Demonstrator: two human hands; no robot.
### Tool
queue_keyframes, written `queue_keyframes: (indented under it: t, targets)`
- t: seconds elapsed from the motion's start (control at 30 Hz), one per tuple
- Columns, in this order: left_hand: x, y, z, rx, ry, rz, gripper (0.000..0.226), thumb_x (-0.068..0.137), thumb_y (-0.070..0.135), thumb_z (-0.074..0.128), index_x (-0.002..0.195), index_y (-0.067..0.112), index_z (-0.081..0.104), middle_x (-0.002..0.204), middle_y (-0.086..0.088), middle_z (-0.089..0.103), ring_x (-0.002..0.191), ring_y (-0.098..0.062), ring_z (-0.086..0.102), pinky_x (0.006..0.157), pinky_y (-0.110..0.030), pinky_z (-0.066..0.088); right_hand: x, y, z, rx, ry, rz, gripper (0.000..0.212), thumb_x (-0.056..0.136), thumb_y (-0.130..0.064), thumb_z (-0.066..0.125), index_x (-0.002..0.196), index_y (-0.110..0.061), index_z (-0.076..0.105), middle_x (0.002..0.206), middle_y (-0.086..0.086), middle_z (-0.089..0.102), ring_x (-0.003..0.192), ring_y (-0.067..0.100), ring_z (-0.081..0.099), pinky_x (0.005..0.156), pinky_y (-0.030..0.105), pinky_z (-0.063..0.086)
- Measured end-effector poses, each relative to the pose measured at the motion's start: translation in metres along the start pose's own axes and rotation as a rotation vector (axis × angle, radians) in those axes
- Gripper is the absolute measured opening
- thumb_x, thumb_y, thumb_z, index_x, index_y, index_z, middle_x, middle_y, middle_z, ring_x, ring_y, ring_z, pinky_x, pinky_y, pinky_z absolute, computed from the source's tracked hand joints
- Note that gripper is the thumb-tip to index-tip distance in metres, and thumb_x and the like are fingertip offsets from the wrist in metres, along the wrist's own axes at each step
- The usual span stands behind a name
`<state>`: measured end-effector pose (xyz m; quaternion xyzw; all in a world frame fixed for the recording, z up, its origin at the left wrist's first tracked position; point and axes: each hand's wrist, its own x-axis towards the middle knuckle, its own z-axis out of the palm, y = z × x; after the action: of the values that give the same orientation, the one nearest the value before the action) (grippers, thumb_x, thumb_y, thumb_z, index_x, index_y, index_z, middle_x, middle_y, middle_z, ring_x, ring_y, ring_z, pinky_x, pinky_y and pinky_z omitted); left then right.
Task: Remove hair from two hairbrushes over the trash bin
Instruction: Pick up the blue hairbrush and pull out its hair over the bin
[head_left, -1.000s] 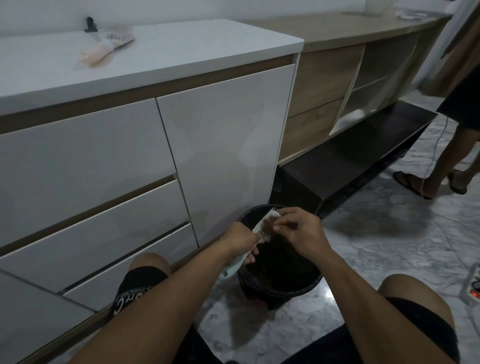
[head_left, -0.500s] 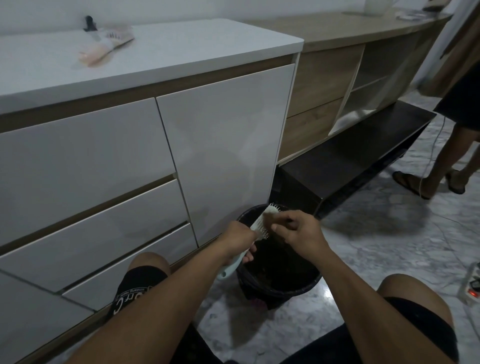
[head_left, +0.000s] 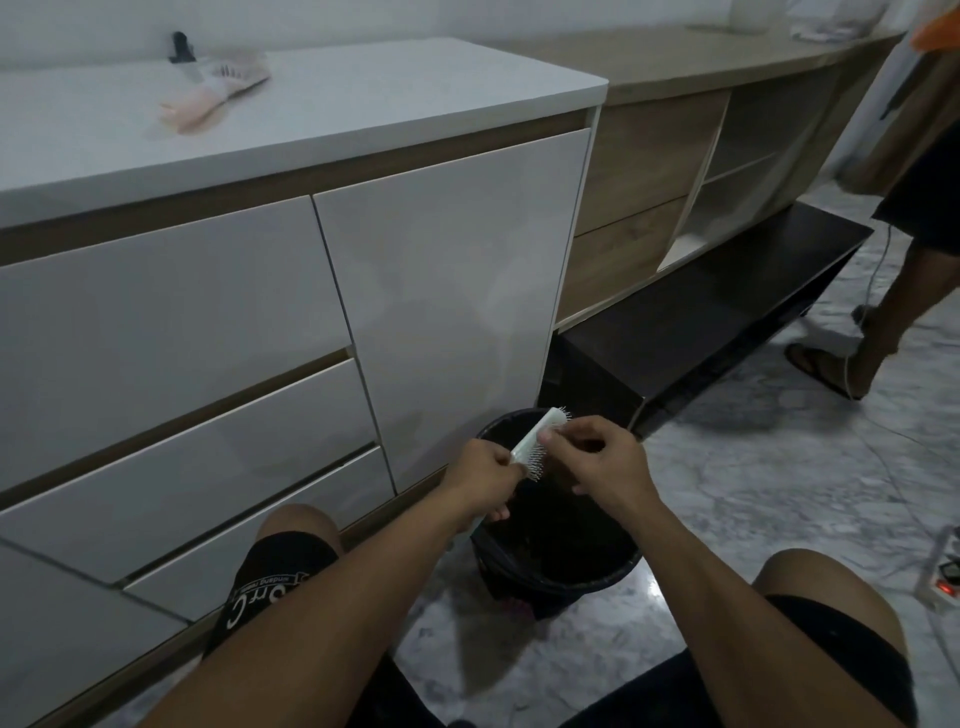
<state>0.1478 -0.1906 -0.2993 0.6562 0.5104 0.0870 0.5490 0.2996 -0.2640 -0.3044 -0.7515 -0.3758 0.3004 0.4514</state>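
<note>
A pale mint hairbrush (head_left: 535, 439) is held over the black trash bin (head_left: 613, 574) on the floor between my knees. My left hand (head_left: 480, 480) grips the brush by its handle, bristles turned toward my right. My right hand (head_left: 597, 460) pinches at the bristles near the brush head; whether it holds hair is too small to tell. A second, pink hairbrush (head_left: 208, 98) lies on the white countertop at the upper left, far from both hands.
White cabinet drawers and a door (head_left: 447, 291) stand right behind the bin. A dark low shelf (head_left: 717, 317) runs to the right. Another person's legs (head_left: 893, 306) stand at the far right. A power strip (head_left: 943, 574) lies on the marble floor.
Both hands and the mint brush have risen slightly over the bin. My right fingers have shifted up toward the tip of the brush head. The person at the right has stepped.
</note>
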Motion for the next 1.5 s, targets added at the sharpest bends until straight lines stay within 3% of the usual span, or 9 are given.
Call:
queue_keyframes:
  t: [0.13, 0.27, 0.33, 0.5, 0.7, 1.0, 1.17, 1.33, 1.5]
  targets:
    - [-0.001, -0.001, 0.002, -0.020, -0.034, 0.003, 0.016, 0.094, 0.021, 0.058, 0.087, 0.007, 0.065, 0.065, -0.008, 0.060, 0.040, -0.014, 0.054, 0.035, -0.020, 0.041, 0.006, 0.003, -0.004, -0.102, 0.082, 0.025, 0.006, 0.085, -0.022, 0.073, 0.089, -0.025, 0.075, 0.089, -0.011, 0.069, 0.088, 0.016, 0.069, 0.067, 0.041, 0.064]
    - [-0.001, 0.002, 0.001, -0.146, -0.066, -0.039, 0.018, 0.094, 0.018, 0.059, 0.077, 0.011, 0.062, 0.067, -0.009, 0.059, 0.037, -0.013, 0.052, 0.037, -0.020, 0.040, 0.008, 0.000, -0.008, 0.069, 0.182, 0.147, 0.014, 0.088, -0.009, 0.068, 0.077, -0.017, 0.069, 0.094, 0.012, 0.071, 0.077, 0.022, 0.070, 0.060, 0.040, 0.063]
    - [-0.002, 0.005, 0.000, -0.187, -0.086, -0.053, 0.017, 0.094, 0.017, 0.059, 0.079, 0.010, 0.062, 0.068, -0.010, 0.059, 0.039, -0.015, 0.052, 0.037, -0.020, 0.040, 0.008, -0.002, -0.009, 0.177, 0.149, 0.204, 0.005, 0.090, -0.008, 0.065, 0.090, -0.011, 0.069, 0.107, 0.013, 0.067, 0.084, 0.021, 0.067, 0.055, 0.034, 0.060]
    - [-0.003, 0.009, -0.001, -0.191, -0.092, -0.043, 0.015, 0.093, 0.017, 0.059, 0.081, 0.009, 0.063, 0.067, -0.011, 0.059, 0.041, -0.017, 0.052, 0.038, -0.022, 0.039, 0.004, -0.013, -0.008, 0.316, -0.039, 0.235, 0.045, 0.094, -0.015, 0.061, 0.136, -0.012, 0.046, 0.129, 0.004, 0.058, 0.098, 0.017, 0.061, 0.060, 0.035, 0.055]
    - [-0.003, 0.008, -0.003, -0.203, -0.083, -0.041, 0.012, 0.093, 0.016, 0.059, 0.088, 0.006, 0.064, 0.069, -0.012, 0.059, 0.039, -0.016, 0.051, 0.036, -0.021, 0.038, 0.007, -0.008, -0.015, 0.234, -0.057, 0.248, 0.056, 0.089, -0.021, 0.068, 0.140, -0.014, 0.045, 0.103, -0.006, 0.061, 0.095, 0.022, 0.064, 0.069, 0.037, 0.054]
    - [-0.001, 0.007, -0.004, -0.202, -0.025, -0.054, 0.015, 0.094, 0.015, 0.058, 0.081, 0.009, 0.060, 0.065, -0.010, 0.056, 0.038, -0.015, 0.049, 0.035, -0.020, 0.037, 0.006, -0.007, -0.016, 0.152, 0.056, 0.138, 0.009, 0.088, -0.005, 0.067, 0.091, -0.013, 0.065, 0.086, 0.006, 0.069, 0.078, 0.023, 0.063, 0.059, 0.032, 0.050]
    - [0.002, 0.011, 0.003, -0.222, 0.010, -0.077, 0.017, 0.094, 0.017, 0.059, 0.096, 0.001, 0.065, 0.066, -0.010, 0.058, 0.037, -0.014, 0.050, 0.036, -0.023, 0.038, 0.006, -0.011, -0.014, 0.172, 0.072, 0.109, 0.007, 0.090, -0.009, 0.064, 0.094, -0.015, 0.066, 0.092, 0.002, 0.069, 0.083, 0.021, 0.064, 0.061, 0.031, 0.054]
    - [0.005, 0.016, 0.008, -0.201, -0.004, -0.067, 0.022, 0.094, 0.020, 0.060, 0.102, 0.001, 0.066, 0.067, -0.010, 0.059, 0.035, -0.012, 0.051, 0.036, -0.022, 0.040, 0.004, -0.007, -0.009, 0.049, -0.026, 0.011, 0.045, 0.073, -0.028, 0.085, 0.107, -0.019, 0.058, 0.098, -0.004, 0.069, 0.087, 0.014, 0.068, 0.065, 0.034, 0.059]
    - [0.010, 0.014, 0.010, -0.210, -0.016, -0.107, 0.022, 0.094, 0.017, 0.059, 0.103, -0.003, 0.065, 0.068, -0.012, 0.059, 0.038, -0.014, 0.051, 0.035, -0.022, 0.039, 0.007, -0.002, -0.013, -0.061, 0.071, -0.012, 0.016, 0.082, -0.015, 0.077, 0.078, -0.025, 0.065, 0.069, -0.003, 0.068, 0.060, 0.012, 0.065, 0.060, 0.029, 0.053]
